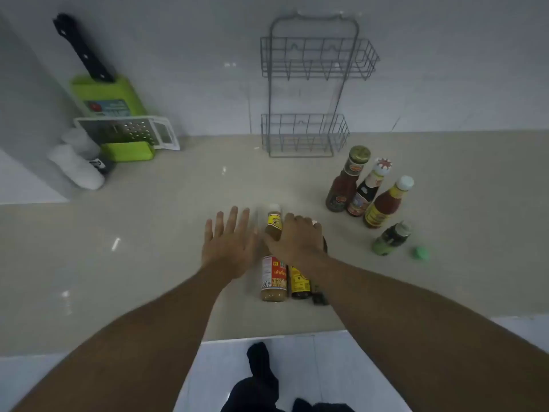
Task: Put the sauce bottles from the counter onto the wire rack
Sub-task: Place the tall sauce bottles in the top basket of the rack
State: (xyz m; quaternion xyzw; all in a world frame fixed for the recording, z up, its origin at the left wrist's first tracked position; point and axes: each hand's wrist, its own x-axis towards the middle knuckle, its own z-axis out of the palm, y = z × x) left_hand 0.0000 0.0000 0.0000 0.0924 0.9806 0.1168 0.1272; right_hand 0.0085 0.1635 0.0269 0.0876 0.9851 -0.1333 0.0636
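A grey two-tier wire rack (309, 84) hangs on the back wall; both its baskets hold nothing. In front of me stand a tan sauce bottle (273, 278) with a white cap and a dark bottle with a yellow label (300, 285). My right hand (297, 237) curls over the top of the dark bottle, touching the tan bottle's neck. My left hand (228, 242) hovers flat with fingers spread, just left of the tan bottle. To the right stand three tall sauce bottles (368, 191) and a small green jar (390, 239).
A loose green cap (420, 253) lies beside the small jar. At the back left are a green knife block with a black handle (104, 93), a grater (130, 133) and white shakers (75, 166). The counter's front edge (267, 337) is near my body.
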